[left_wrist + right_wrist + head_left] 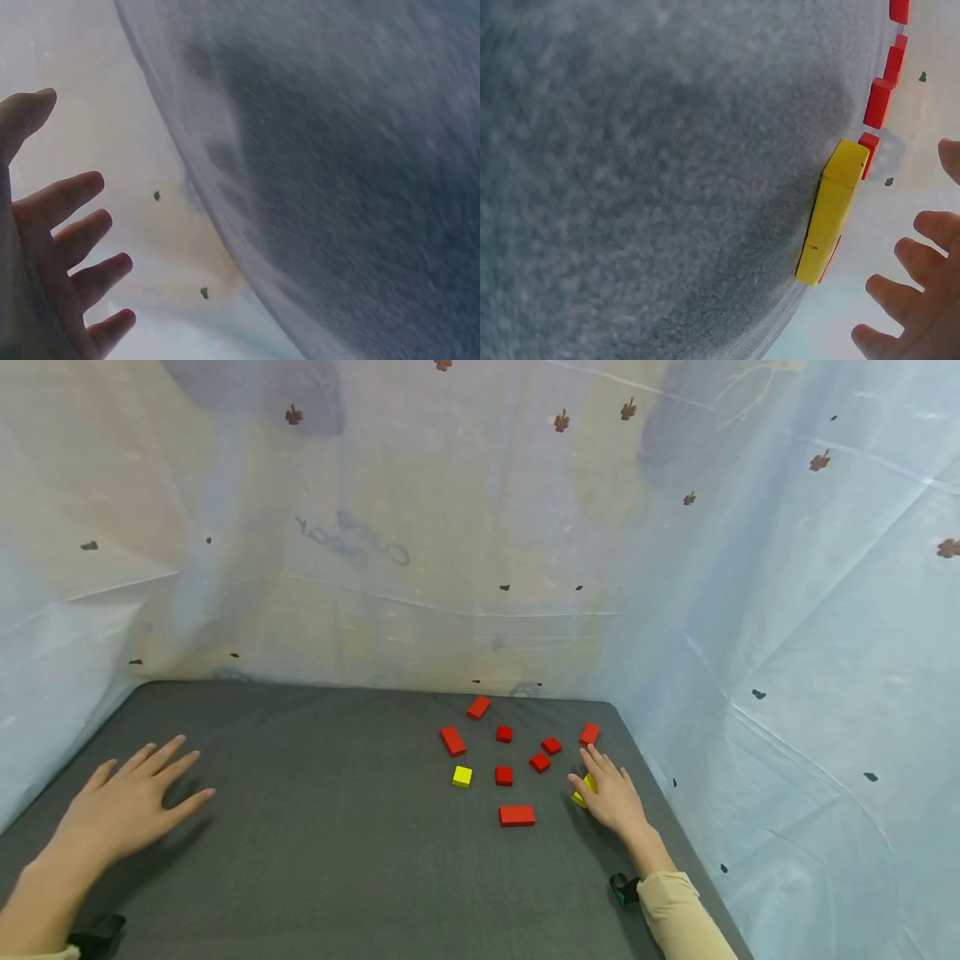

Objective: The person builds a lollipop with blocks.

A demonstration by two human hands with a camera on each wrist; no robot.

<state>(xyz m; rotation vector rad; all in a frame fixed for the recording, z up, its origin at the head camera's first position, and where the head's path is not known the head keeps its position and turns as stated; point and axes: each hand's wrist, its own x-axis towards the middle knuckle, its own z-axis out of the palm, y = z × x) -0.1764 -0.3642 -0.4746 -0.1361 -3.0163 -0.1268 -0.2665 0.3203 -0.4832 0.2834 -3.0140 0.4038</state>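
Note:
My left hand [123, 810] hovers over the left side of the dark table with fingers spread and nothing in them. In the left wrist view its fingers [82, 236] point out over the cloth, apart from any block. On the right, my right hand [613, 797] is held above a yellow rectangular block [581, 799], partly hiding it. The right wrist view shows that yellow block [831, 214] lying on the table, apart from the loosely extended fingers [896, 296]. A red block [589, 734] lies just beyond the right fingertips.
Left of the right hand lie a yellow cube [462, 777], a red rectangular block [517, 816], a red cube [504, 776] and several more red blocks. A pale printed plastic sheet [420, 635] hangs behind the table [322, 860] and at both sides.

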